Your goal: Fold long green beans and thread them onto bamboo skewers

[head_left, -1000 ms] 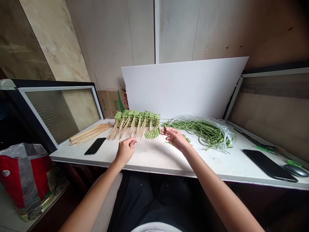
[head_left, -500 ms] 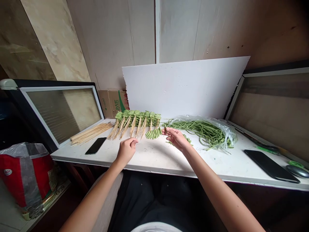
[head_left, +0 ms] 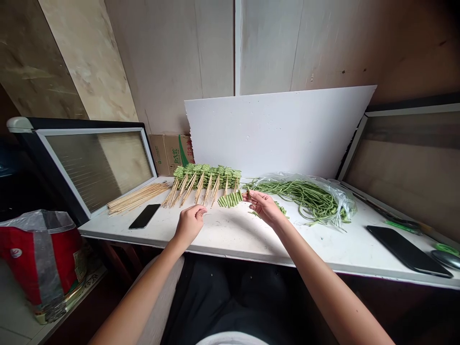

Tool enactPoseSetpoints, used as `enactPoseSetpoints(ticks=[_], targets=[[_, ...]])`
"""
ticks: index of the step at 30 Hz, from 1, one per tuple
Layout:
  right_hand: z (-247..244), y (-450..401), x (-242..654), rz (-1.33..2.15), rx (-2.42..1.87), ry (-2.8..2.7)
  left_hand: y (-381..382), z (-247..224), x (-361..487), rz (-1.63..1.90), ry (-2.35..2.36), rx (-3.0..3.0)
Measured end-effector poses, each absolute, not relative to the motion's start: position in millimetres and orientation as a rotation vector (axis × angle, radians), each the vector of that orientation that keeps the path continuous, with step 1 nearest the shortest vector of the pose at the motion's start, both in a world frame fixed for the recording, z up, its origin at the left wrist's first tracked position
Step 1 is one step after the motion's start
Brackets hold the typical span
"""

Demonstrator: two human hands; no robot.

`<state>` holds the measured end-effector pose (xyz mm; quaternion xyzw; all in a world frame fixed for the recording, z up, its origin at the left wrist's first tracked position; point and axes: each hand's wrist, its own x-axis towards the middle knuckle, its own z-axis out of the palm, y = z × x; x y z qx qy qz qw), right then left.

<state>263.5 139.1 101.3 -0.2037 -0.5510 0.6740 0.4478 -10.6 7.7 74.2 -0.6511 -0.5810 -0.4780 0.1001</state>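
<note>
My right hand (head_left: 264, 206) pinches the right end of a skewer threaded with short green bean pieces (head_left: 230, 199). My left hand (head_left: 190, 224) is closed, its thumb and finger together, to the left of that skewer; whatever it may hold is too small to make out. Behind them, stacked skewers of cut beans (head_left: 206, 176) lie with their sticks pointing toward me. Long green beans (head_left: 305, 194) lie in a clear plastic bag on the right. More cut pieces (head_left: 281, 208) are partly hidden behind my right hand.
Bare bamboo skewers (head_left: 136, 197) and a phone (head_left: 144, 216) lie on the left of the white table (head_left: 230, 239). A larger black phone (head_left: 408, 250) is at the right. A cardboard box (head_left: 167, 154) and a white board (head_left: 280, 129) stand behind. A red bag (head_left: 21, 263) is at the lower left.
The whole view has shifted slightly, so everything appears a little further right. Both hands keep nearly the same pose, and the bean skewer remains in my right hand.
</note>
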Motion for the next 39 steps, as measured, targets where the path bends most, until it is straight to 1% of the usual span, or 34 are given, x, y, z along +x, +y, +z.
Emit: enactPoseSetpoints(ticks=[6, 17, 29, 39], targets=[[100, 138, 262, 1.612, -0.558, -1.383, 9, 72, -11, -1.407, -1.714, -1.923], [101, 133, 254, 1.403, -0.595, -1.379, 6, 74, -8, -1.412, -1.661, -1.915], [101, 125, 245, 1.401, -0.545, -1.267, -1, 84, -1, -1.421, -1.603, -1.876], [103, 118, 242, 1.358, -0.587, -1.3, -2, 84, -2, -1.418, -1.671, -1.858]])
